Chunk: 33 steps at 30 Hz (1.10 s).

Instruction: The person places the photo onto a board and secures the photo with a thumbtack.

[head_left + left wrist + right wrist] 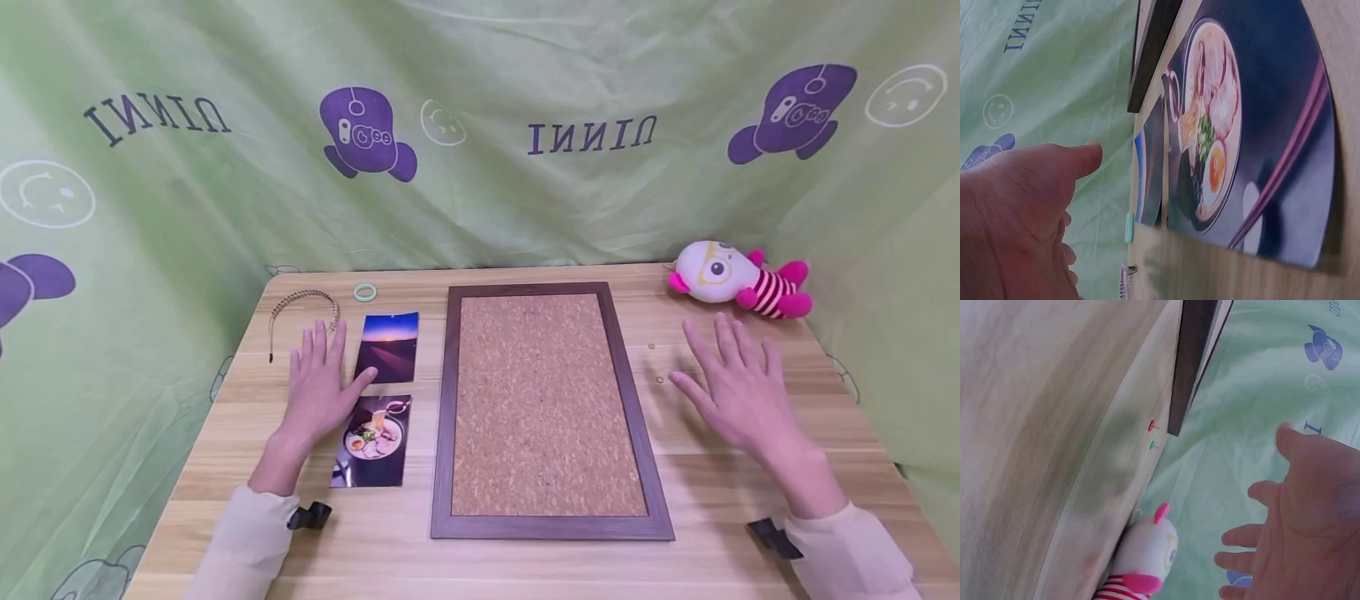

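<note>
My left hand (321,390) hovers over the table's left side, fingers spread and holding nothing. Beside it lie a sunset photo (388,346) and, nearer me, a photo of a ramen bowl (375,442); the thumb overlaps the sunset photo's lower edge in the head view. My right hand (738,396), fingers also spread, is over the right side with nothing in it. Two thumbtacks lie just left of it, a red one (1151,425) and a green one (1152,445), points up. Between the hands lies a cork board (543,408) in a dark brown frame.
A beaded headband (303,293) and a mint-green ring (365,292) lie at the back left. At the back right corner rests a plush toy (738,279) with a pink striped body. Green curtains (480,208) printed with purple figures hang around the wooden table (555,571).
</note>
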Available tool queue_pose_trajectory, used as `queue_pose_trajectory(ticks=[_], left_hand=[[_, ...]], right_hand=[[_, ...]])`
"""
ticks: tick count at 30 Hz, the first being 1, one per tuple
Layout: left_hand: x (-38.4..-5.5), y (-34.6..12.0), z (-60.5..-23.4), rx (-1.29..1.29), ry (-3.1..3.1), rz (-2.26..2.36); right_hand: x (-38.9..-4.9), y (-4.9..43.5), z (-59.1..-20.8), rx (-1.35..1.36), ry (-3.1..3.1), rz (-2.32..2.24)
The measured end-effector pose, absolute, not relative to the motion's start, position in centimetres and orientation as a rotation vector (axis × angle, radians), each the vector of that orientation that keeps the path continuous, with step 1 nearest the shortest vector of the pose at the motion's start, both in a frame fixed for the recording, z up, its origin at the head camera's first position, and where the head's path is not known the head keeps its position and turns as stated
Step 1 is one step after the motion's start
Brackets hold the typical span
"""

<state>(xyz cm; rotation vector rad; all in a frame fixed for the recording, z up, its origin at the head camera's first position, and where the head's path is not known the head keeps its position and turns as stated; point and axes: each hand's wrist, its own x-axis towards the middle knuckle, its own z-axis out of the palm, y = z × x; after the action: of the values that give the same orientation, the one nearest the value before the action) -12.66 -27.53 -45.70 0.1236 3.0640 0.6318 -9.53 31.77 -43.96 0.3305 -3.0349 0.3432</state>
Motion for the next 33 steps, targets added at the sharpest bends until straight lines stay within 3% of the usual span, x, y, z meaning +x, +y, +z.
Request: queue_pose_trajectory(ticks=[17,33], left_hand=[[-14.5,-25.9,-47.2,0.041,3.041,0.858],[-15.3,-25.8,-47.6,-0.183,2.961,0.925]], right_hand=[[-7.0,29.8,-43.3,0.439,-2.878,0.459],[-7.0,27.6,-45.0,0.523,-2.765,0.924]])
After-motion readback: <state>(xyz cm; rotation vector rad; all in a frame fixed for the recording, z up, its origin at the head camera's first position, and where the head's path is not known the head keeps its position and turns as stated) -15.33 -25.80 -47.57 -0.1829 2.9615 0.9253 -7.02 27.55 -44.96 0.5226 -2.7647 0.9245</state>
